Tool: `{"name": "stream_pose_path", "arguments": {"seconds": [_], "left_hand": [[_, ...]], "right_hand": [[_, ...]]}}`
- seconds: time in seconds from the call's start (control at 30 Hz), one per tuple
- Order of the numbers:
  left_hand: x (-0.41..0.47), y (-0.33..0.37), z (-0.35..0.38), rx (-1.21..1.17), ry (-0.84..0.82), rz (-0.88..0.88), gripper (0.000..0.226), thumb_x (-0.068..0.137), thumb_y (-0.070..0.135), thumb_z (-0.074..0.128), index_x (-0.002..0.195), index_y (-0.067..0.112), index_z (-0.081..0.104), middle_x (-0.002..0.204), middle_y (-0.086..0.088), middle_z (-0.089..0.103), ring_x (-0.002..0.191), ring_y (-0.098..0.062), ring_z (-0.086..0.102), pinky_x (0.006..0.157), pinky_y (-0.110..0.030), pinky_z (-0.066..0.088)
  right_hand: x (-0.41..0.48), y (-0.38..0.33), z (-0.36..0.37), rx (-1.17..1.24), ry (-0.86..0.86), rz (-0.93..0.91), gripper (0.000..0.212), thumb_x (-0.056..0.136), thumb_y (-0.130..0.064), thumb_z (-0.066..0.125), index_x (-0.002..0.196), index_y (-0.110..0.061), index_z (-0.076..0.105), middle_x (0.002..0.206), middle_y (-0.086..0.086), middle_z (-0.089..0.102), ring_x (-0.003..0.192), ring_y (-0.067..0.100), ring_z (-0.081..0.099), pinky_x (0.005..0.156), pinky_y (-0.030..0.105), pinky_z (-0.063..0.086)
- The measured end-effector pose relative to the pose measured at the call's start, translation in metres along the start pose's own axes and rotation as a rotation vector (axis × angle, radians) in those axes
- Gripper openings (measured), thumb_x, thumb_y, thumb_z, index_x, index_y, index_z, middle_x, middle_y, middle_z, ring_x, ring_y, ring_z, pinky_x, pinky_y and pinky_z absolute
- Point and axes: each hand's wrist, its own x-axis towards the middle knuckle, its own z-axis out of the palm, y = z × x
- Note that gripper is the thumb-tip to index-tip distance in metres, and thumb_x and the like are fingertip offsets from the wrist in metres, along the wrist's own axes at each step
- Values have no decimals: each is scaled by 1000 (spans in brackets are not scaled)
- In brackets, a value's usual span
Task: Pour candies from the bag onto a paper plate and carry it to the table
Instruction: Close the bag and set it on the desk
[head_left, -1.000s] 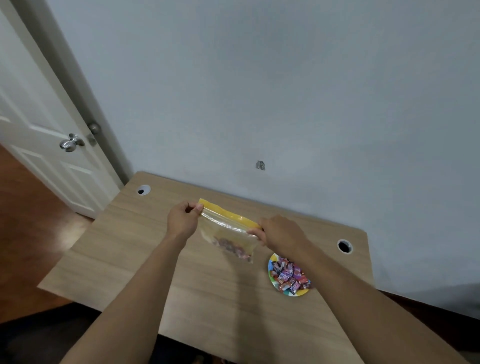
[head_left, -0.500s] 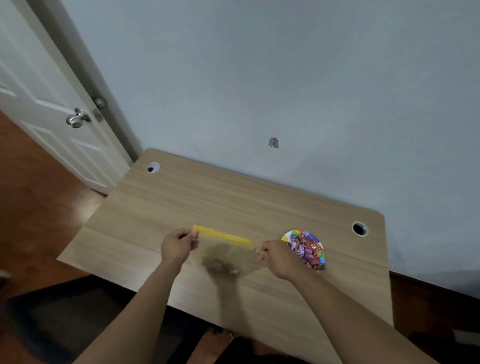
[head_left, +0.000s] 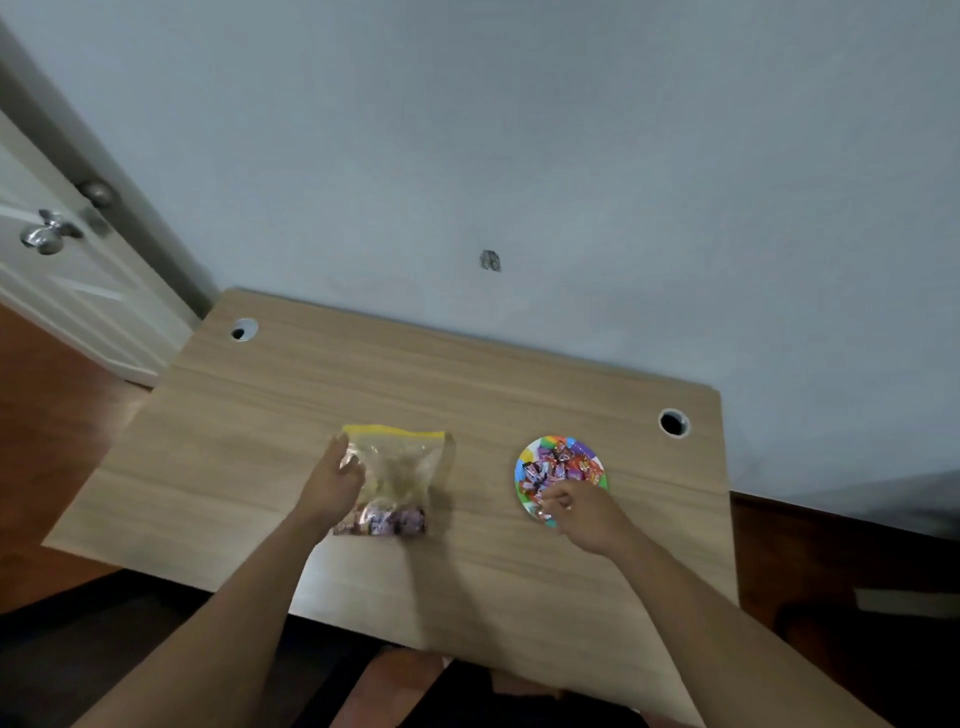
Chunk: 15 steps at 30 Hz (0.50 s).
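Since the bag (head_left: 397, 478) was lowered, the right hand (head_left: 582, 506) has reached the plate (head_left: 524, 475).

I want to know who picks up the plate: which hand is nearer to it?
Right. The right hand is at the plate's near rim; the left hand rests on the bag, well left of it.

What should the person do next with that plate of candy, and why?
Probably grip the plate rim with the right hand and lift. Candies already fill it, the bag lies on the desk under the left hand.
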Motion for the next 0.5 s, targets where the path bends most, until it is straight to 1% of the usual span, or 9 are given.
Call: {"name": "stream_pose_path", "arguments": {"seconds": [0.03,0.1,0.13,0.2,0.23,0.3,0.37,0.43,0.5], "left_hand": [[3,0,9,0,-11,-14,66,103,15,59,165,22,39,168,-2,40,146,-22,52,118,-45,47],[6,5,29,-32,-41,-29,58,104,10,56,159,24,48,148,-4,60,112,-25,69,85,-37,58],[5,12,41,-42,-66,-29,52,104,8,56,153,22,55,143,-4,63,105,-25,69,81,-38,59],[5,22,64,-53,-118,-37,40,103,4,58,139,18,67,144,-6,67,111,-27,69,98,-47,58],[3,27,76,-65,-147,-51,36,102,1,59,133,16,70,140,-8,69,112,-26,68,101,-47,56],[-1,34,101,-79,-194,-89,35,100,-3,60,129,12,72,130,-8,73,106,-23,66,90,-39,54],[-4,42,125,-97,-212,-127,36,101,-5,58,132,8,71,125,-8,72,98,-21,65,72,-31,51],[-4,46,150,-129,-213,-169,36,102,-5,56,134,7,68,120,-7,70,87,-18,62,58,-21,49],[-3,45,173,-140,-211,-217,36,102,-2,58,134,9,69,116,-5,69,86,-17,62,60,-22,49]], "right_hand": [[-2,7,-6,5,8,19,23,100,-19,63,116,-13,79,112,-4,80,101,19,76,92,38,61],[-2,26,-18,11,15,57,24,101,-21,63,120,-15,78,112,-2,78,101,21,76,86,29,56],[-1,37,-23,25,23,85,24,101,-23,64,119,-17,78,112,-1,79,102,24,78,85,30,56],[-1,57,-31,22,28,122,23,100,-26,62,111,-16,80,107,5,81,99,30,78,85,36,58],[-1,65,-35,4,25,133,23,100,-24,60,104,-12,79,102,9,81,96,32,77,85,39,58],[-2,79,-42,6,24,166,20,99,-19,60,87,-11,75,92,15,80,90,33,77,82,41,58],[1,92,-46,42,39,204,24,97,-15,63,74,-21,69,84,15,81,76,27,76,72,35,58],[7,104,-46,131,35,260,24,97,-15,64,74,-23,68,83,12,80,62,19,74,55,24,53],[15,117,-43,216,25,299,18,96,-15,63,80,-21,68,89,11,81,66,23,78,53,24,55]]}}
